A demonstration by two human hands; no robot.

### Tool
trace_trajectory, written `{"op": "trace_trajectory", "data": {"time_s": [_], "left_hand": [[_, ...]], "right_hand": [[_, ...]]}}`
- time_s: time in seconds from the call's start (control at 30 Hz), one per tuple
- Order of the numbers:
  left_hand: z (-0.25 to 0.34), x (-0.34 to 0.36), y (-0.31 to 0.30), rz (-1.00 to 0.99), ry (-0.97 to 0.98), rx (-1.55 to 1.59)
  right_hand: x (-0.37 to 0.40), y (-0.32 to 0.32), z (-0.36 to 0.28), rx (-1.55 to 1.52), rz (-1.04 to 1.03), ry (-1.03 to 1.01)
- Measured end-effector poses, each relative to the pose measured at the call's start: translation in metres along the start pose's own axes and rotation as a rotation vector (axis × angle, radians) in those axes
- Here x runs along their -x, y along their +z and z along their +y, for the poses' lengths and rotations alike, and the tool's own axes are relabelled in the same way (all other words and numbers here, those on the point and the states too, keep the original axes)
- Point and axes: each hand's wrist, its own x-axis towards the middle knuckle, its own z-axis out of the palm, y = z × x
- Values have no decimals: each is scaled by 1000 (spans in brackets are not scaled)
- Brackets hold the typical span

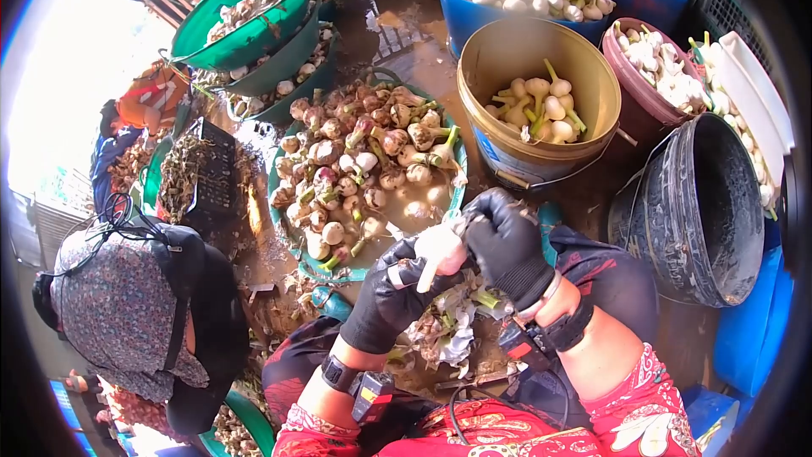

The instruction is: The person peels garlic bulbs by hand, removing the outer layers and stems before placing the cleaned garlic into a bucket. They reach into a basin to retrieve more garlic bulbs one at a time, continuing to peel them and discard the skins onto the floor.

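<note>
Both gloved hands sit right over the lap. The left hand (385, 292) has its fingers curled tight round the white bulb (440, 247), and the right hand (506, 245) pinches its top. It looks light and firm, but wet, so probably slippery. I'd grip the round body, not the thin stalk. Peelings (448, 330) are heaped underneath. Further out there's 1 green basin (338, 272) of dirty bulbs in water and a yellow bucket (524, 44) on wet muddy ground (406, 42). It's outdoors and sunny, and another person (127, 305) sits to the left.
</note>
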Motion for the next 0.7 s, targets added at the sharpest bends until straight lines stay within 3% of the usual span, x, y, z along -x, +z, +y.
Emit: {"op": "trace_trajectory", "data": {"time_s": [0.07, 0.13, 0.17, 0.2, 0.27, 0.3, 0.33, 0.4, 0.47, 0.53, 0.6, 0.67, 0.7], "left_hand": [[5, 0, 2, -27, 8, 102], [10, -1, 2, -68, -200, 596], [0, 0, -5, -58, -154, 303], [2, 0, -4, -60, -153, 300], [10, 1, 1, -106, 84, -52], [16, 0, 0, -26, -212, 518], [16, -1, -2, -29, -209, 515], [15, -6, -5, -85, 518, -828], [15, -8, -8, -191, 606, -1003], [7, -6, -1, -111, 96, -41], [27, -6, 0, -93, -188, 676], [30, -5, 7, -70, -123, 418], [32, -2, 20, 36, -106, 167]], "right_hand": [[-6, -3, 10, -52, 51, -6], [-9, -5, 10, -350, 10, 224], [-7, -5, 11, -307, 11, 227], [-8, -7, 10, -309, 13, 225], [-7, -15, 3, -454, -217, 184], [-8, -22, -12, -627, -319, 435], [-9, -25, -14, -628, -318, 430], [-10, -32, -15, -835, -538, 426], [-7, -32, -20, -678, -543, 457], [-6, -36, -12, -715, -478, 492], [-5, -37, -14, -758, -397, 422], [-5, -42, -23, -681, -382, 452], [-5, -39, -23, -683, -376, 448]]}}
